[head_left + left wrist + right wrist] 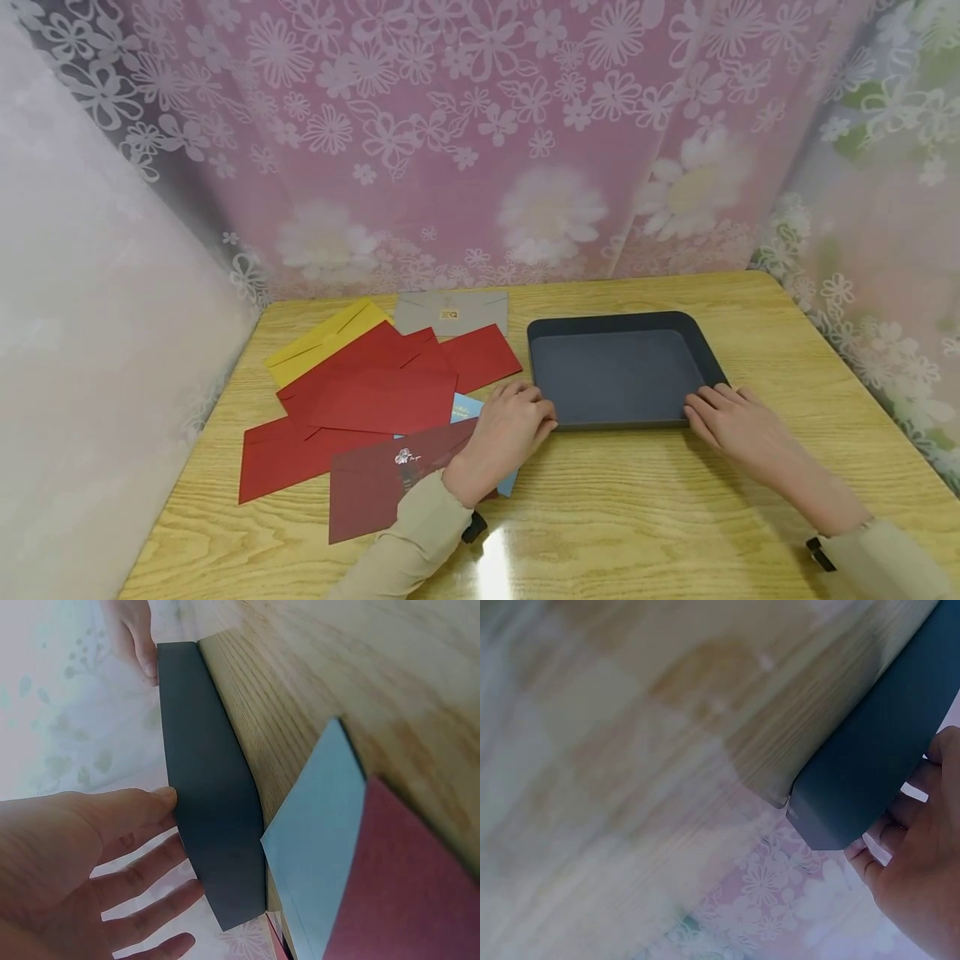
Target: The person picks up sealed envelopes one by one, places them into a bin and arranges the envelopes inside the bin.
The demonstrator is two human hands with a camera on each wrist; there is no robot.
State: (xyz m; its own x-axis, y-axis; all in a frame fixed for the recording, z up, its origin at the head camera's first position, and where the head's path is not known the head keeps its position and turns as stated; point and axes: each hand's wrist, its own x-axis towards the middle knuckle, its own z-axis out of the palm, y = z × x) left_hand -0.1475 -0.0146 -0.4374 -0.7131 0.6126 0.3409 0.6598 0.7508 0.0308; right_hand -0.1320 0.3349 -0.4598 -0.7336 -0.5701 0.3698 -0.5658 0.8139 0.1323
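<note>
A dark grey rectangular tray (615,375) stands on the wooden table, to the right of a spread of envelopes. At its near left corner my left hand (510,429) pinches the rim, thumb against the outer wall (214,787) and fingers over the edge. My right hand (742,433) grips the near right corner in the same way; in the right wrist view its fingers hook over the rim of the tray (870,750). Beneath my left forearm lies a maroon envelope (367,492) with a silver print, and a light blue envelope (467,406) shows partly under it.
Several red envelopes (382,400) overlap on the left half of the table (637,517). Behind them lie a yellow envelope (330,337) and a grey envelope (416,312). A pink flowered curtain (450,167) hangs along the back edge, with more cloth at both sides.
</note>
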